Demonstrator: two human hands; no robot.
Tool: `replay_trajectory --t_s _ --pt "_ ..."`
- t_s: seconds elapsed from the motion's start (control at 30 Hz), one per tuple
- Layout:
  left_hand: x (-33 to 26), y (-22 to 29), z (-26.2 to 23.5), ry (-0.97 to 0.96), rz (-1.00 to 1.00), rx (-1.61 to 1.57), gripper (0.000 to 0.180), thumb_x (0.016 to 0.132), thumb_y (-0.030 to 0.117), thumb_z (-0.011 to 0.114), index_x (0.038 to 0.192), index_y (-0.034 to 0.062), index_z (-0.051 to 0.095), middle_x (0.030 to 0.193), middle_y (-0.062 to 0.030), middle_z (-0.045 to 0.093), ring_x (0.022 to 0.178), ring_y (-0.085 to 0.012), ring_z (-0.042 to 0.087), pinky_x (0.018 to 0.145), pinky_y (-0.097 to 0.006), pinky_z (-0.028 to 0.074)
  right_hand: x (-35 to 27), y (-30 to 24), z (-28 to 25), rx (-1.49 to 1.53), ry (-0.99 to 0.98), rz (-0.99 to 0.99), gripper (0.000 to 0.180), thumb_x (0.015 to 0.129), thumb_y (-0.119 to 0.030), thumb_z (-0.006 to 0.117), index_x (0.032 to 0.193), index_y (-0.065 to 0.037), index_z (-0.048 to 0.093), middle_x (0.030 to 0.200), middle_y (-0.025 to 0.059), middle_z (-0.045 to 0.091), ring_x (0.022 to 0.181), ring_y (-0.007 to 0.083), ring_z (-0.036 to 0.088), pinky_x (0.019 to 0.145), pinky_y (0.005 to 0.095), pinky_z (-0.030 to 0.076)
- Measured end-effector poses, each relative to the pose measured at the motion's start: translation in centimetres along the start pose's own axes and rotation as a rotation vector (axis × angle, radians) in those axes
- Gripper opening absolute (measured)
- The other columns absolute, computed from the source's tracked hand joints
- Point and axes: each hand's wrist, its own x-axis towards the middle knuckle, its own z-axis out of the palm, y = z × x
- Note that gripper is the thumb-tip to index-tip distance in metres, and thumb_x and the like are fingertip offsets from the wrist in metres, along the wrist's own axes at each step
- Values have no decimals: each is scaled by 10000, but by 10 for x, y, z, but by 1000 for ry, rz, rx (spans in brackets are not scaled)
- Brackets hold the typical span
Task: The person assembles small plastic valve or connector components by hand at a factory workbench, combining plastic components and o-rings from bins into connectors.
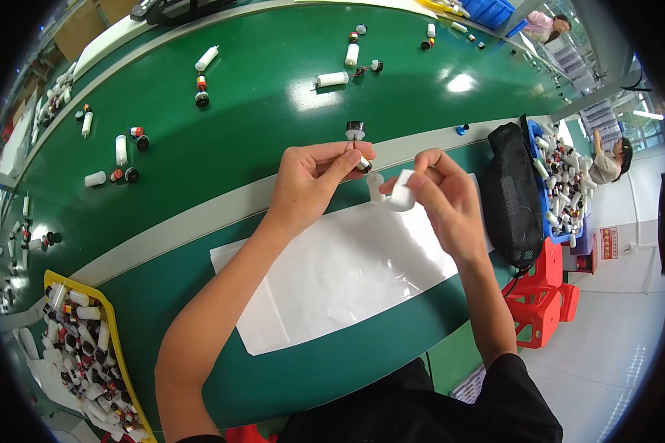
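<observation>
White cap [401, 191] pinched in right hand [443, 196] fingers; left hand [314, 177] pinching small motor [363, 164]

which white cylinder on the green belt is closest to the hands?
The white cylinder lying on its side straight above the left hand, beside a small black part; the others lie farther up or far left.

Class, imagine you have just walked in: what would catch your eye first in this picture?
Two bare hands meet at the centre above a white sheet: the left hand pinches a small dark part, the right hand a white cylinder. Behind them curves a green conveyor belt; a yellow tray sits lower left.
</observation>
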Motion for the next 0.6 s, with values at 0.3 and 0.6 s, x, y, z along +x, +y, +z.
replay_trajectory --t_s 0.3,0.6 --pt "0 -2 -2 -5 1 -10 260 985 163 599 1158 -10 686 1057 -111 717 919 -155 690 827 -289 591 -21 -9 15 25 -227 352 154 994 -118 579 1016 -22 461 878 87 613 433 67 464 366 219 312" --pt "0 0 0 -48 14 23 240 982 131 599 1143 -19 693 1036 -123 721 903 -156 689 804 -280 584 -16 -13 10 -247 -125 197 122 990 -101 580 1016 -46 475 727 27 582 580 61 489 526 218 374"
